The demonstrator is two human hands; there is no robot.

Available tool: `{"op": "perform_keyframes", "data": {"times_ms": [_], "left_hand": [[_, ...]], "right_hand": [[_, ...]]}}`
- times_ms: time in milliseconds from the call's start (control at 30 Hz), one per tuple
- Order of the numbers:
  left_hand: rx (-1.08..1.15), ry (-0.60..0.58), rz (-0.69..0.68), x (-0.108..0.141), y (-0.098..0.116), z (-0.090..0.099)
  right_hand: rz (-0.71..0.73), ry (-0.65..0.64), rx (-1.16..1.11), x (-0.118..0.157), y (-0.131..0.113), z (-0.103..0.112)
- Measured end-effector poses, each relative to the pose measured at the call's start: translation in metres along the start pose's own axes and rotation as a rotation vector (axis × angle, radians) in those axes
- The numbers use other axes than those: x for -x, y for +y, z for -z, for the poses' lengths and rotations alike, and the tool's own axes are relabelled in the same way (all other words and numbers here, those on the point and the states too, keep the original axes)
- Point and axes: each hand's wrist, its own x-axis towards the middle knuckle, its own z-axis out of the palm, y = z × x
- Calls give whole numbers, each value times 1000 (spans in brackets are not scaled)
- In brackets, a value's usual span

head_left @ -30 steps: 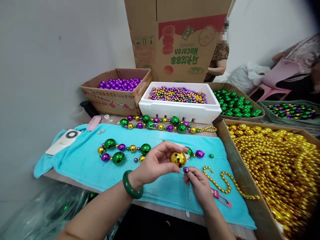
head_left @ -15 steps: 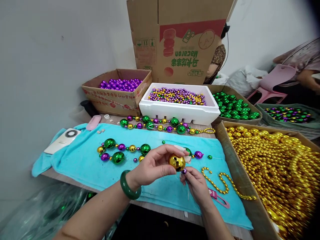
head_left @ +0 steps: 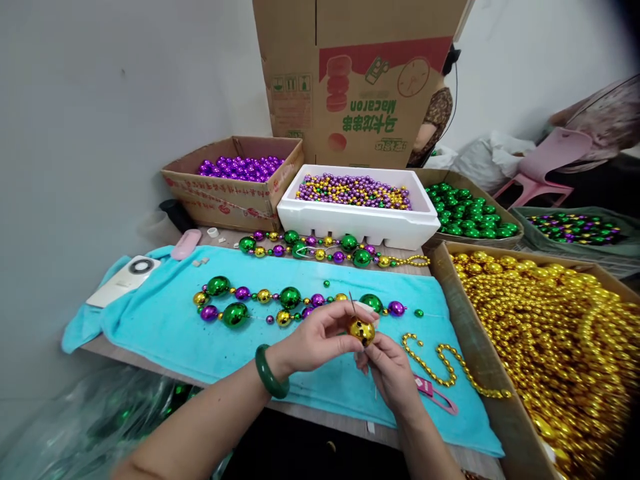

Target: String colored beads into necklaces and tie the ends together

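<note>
A large gold bead (head_left: 361, 331) is pinched between the thumb and fingers of my left hand (head_left: 320, 339), which wears a green bangle (head_left: 271, 372). A thin needle-like tip (head_left: 351, 301) rises above the bead. My right hand (head_left: 393, 370) is closed just below and right of the bead, fingertips against its lower side; what it grips is too small to make out. Behind my hands, a string of green, purple and gold beads (head_left: 290, 298) lies on the turquoise towel (head_left: 165, 333). A loose green bead (head_left: 419, 313) lies to the right.
Gold chain (head_left: 445, 365) and a pink tool (head_left: 443, 398) lie right. Boxes hold purple beads (head_left: 243, 169), green beads (head_left: 467, 212) and gold beads (head_left: 545, 333). A white foam box (head_left: 357, 223) stands behind another beaded string (head_left: 361, 258). A person (head_left: 435, 120) is partly visible behind cardboard.
My left hand and the gold bead have moved slightly right and down. The needle-like tip now shows above the bead, and the small purple bead beneath it is no longer visible.
</note>
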Motion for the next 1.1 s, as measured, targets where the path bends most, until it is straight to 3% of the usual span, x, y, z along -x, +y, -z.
{"op": "perform_keyframes", "data": {"times_ms": [67, 167, 233, 300, 400, 500, 600, 667, 800, 867, 933, 1100], "left_hand": [[-183, -17, 40, -4, -3, 10], [-509, 60, 60, -21, -11, 42], [-837, 126, 114, -39, -26, 68], [-1097, 78, 260, -56, -47, 90], [-1180, 13, 404, -76, -80, 109], [-1142, 26, 449, -86, -100, 111], [-1094, 78, 472, -89, -98, 105], [-945, 120, 465, -86, -87, 99], [-12, 212, 409, -71, -58, 84], [321, 253, 385, -63, -46, 77], [440, 285, 381, -57, -38, 73], [481, 310, 360, -51, -29, 71]], "right_hand": [[9, 20, -7, 0, -3, 0], [4, 106, 7, 0, -6, 5], [-10, 172, 19, 0, -6, 9], [-29, 212, 36, 1, -6, 12], [-44, 221, 81, 3, -5, 12], [-49, 235, 137, 4, -3, 14], [-64, 296, 188, 6, -4, 18], [-74, 342, 215, 9, -5, 21], [-76, 383, 289, 13, -11, 24], [-73, 375, 325, 14, -13, 24], [-71, 365, 343, 15, -14, 23], [-71, 358, 362, 17, -15, 21]]}}
